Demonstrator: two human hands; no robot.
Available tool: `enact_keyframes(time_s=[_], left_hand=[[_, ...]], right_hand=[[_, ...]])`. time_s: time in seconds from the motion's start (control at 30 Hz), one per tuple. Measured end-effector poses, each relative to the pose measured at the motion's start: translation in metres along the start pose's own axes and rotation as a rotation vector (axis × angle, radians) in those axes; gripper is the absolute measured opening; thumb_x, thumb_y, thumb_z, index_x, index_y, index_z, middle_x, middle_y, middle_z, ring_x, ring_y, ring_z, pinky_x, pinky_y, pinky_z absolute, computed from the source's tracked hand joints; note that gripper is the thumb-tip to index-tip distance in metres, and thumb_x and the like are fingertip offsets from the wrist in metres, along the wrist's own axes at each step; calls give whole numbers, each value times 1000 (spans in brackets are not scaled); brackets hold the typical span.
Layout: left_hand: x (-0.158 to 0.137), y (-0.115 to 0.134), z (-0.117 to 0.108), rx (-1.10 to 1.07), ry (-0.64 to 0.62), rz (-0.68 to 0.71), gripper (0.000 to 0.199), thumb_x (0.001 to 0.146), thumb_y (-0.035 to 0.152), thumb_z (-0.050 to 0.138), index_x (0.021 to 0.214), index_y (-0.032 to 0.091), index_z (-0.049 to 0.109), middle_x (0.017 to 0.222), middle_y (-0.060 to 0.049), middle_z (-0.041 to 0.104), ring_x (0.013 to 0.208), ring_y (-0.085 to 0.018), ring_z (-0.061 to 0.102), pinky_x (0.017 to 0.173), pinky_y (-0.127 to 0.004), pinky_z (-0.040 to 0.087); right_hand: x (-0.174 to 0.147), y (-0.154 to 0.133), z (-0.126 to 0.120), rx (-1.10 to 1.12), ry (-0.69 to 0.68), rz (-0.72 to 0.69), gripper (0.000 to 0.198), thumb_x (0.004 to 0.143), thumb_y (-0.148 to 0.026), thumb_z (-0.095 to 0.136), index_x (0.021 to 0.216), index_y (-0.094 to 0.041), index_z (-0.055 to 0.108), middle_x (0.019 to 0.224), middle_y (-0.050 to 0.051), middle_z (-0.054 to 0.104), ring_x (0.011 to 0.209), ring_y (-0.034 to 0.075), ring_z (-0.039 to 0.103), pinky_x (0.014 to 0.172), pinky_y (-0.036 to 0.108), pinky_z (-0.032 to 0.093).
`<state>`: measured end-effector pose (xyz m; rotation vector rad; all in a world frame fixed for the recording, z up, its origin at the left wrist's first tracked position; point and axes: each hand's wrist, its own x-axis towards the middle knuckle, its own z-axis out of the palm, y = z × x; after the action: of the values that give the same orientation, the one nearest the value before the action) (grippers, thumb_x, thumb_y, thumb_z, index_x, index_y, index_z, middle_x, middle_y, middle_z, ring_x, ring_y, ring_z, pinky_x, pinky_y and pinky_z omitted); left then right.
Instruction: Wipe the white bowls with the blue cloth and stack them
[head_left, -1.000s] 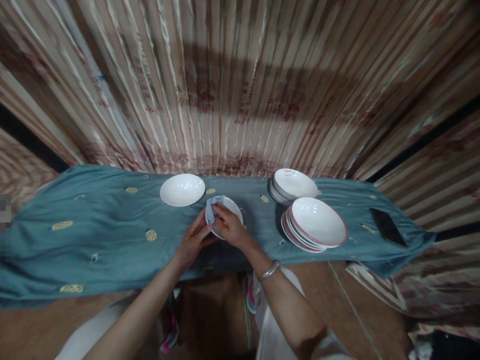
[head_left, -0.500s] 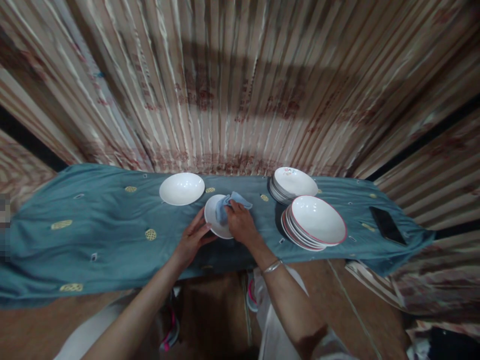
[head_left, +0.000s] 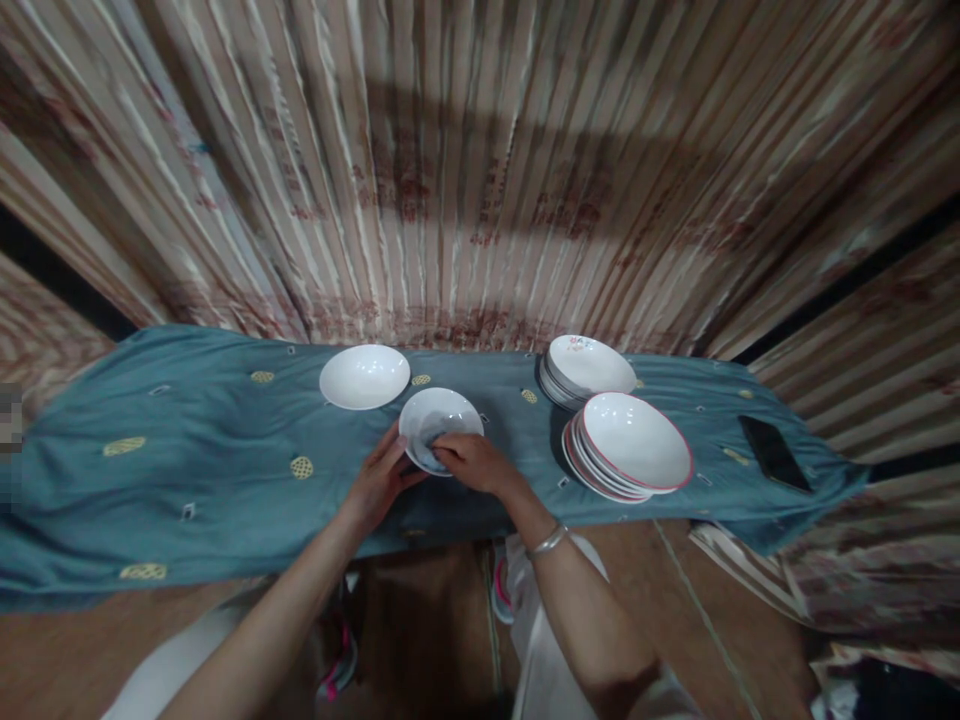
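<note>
A small white bowl (head_left: 448, 404) is at the front middle of the cloth-covered table, between my hands. My left hand (head_left: 381, 478) grips its left rim, thumb at the edge and the other fingers around the outside. Inside the bowl, my right hand (head_left: 474, 460) presses a light blue cloth (head_left: 432, 441) against the inner wall. Most of the cloth is hidden under the fingers. A wider white bowl (head_left: 365, 377) sits just behind and to the left, touched by neither hand.
Two stacks stand on the right: white dishes topped by one with a floral mark (head_left: 591, 366), and red-rimmed bowls (head_left: 637, 440) nearer me. A black phone (head_left: 774, 453) lies at the right end of the teal tablecloth (head_left: 225, 440). A striped curtain (head_left: 465, 180) hangs behind.
My right hand has moved the blue cloth down and left, deeper into the bowl. The bowl has shifted slightly left, and more of its inside shows. My left hand keeps its hold.
</note>
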<state>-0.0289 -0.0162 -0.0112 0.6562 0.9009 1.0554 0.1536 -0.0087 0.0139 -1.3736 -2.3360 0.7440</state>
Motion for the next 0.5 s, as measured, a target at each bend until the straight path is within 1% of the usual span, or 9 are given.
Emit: enact_keyframes(time_s=[0.1, 0.2, 0.27, 0.3, 0.37, 0.5], left_hand=[[1, 0, -1, -5, -8, -2, 64, 82, 36, 73, 141, 24, 52, 138, -13, 61, 111, -28, 67, 92, -50, 57], [1, 0, -1, -25, 0, -13, 62, 81, 35, 74, 139, 23, 54, 141, -13, 59, 112, -28, 66, 95, -52, 55], [1, 1, -1, -35, 5, -10, 61, 80, 34, 75, 136, 23, 56, 141, -13, 59, 113, -29, 66, 96, -53, 55], [1, 1, -1, -39, 6, -8, 61, 79, 34, 76, 136, 23, 56, 140, -12, 59, 114, -29, 65, 96, -53, 55], [1, 1, -1, -47, 5, -7, 62, 79, 33, 77, 137, 25, 56, 139, -11, 60, 115, -30, 65, 96, -53, 55], [0, 1, -2, -50, 11, -15, 65, 80, 31, 75, 141, 27, 52, 136, -11, 63, 115, -30, 66, 97, -54, 55]], right_hand=[[4, 2, 8, 117, 32, -46, 32, 97, -16, 43, 118, -18, 67, 119, 8, 71, 111, 19, 65, 96, 32, 49], [9, 5, 19, 155, 73, -87, 40, 97, -17, 41, 133, -17, 59, 139, 12, 61, 132, 21, 54, 111, 40, 41], [12, 6, 23, 118, 95, -85, 44, 97, -19, 40, 139, -14, 54, 145, 15, 54, 139, 23, 46, 116, 43, 37], [13, 6, 24, 81, 105, -76, 45, 97, -20, 40, 140, -13, 52, 146, 16, 53, 140, 24, 45, 116, 44, 37], [15, 5, 23, -17, 133, -57, 45, 97, -19, 39, 140, -11, 51, 146, 17, 52, 137, 25, 48, 115, 44, 40], [15, 2, 17, -212, 174, -53, 38, 96, -18, 43, 131, -12, 58, 134, 18, 59, 124, 25, 57, 110, 41, 45]])
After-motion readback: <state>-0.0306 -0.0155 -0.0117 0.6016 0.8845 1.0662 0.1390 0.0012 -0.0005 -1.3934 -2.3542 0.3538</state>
